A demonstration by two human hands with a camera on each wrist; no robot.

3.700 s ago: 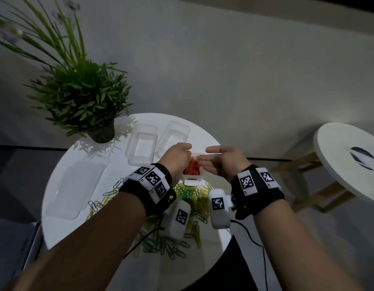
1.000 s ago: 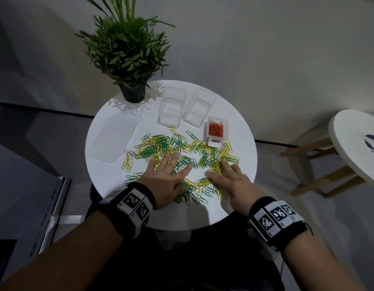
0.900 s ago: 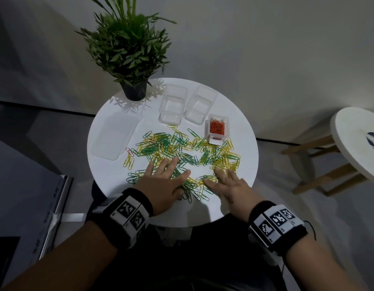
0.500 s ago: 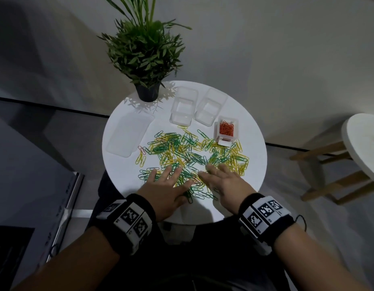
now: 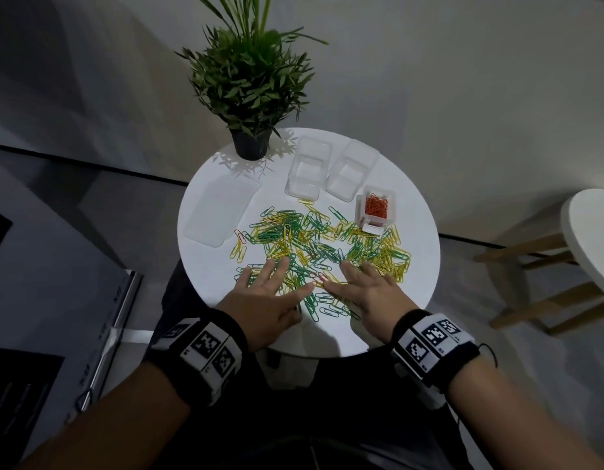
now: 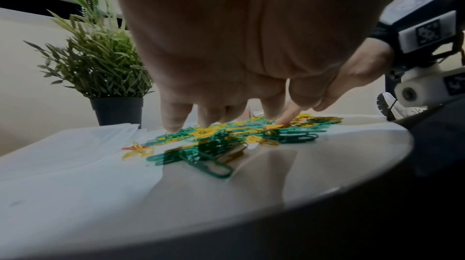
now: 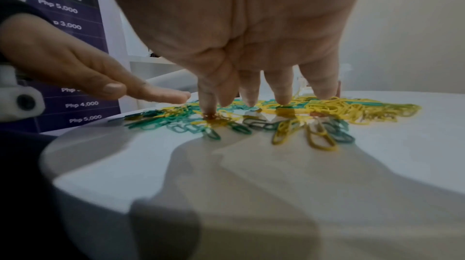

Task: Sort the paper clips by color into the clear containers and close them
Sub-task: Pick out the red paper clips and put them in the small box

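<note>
Standing on the round white table point(image 5: 205, 266), a potted plant point(image 5: 249, 76) is the biggest thing, with three clear containers point(image 5: 307, 171) beside it, one holding orange clips point(image 5: 376, 205). Both the left hand point(image 5: 265, 300) and right hand point(image 5: 368, 293) lie flat, fingers spread and gripping nothing, on the green and yellow paper clips point(image 5: 314, 239) strewn mid-table

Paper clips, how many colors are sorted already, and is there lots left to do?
Mostly one color: the orange clips sit in the small container, though a stray orange clip lies out. Now the left hand and right hand press flat on the green and yellow pile. Left: fill the two empty containers and close them.
</note>
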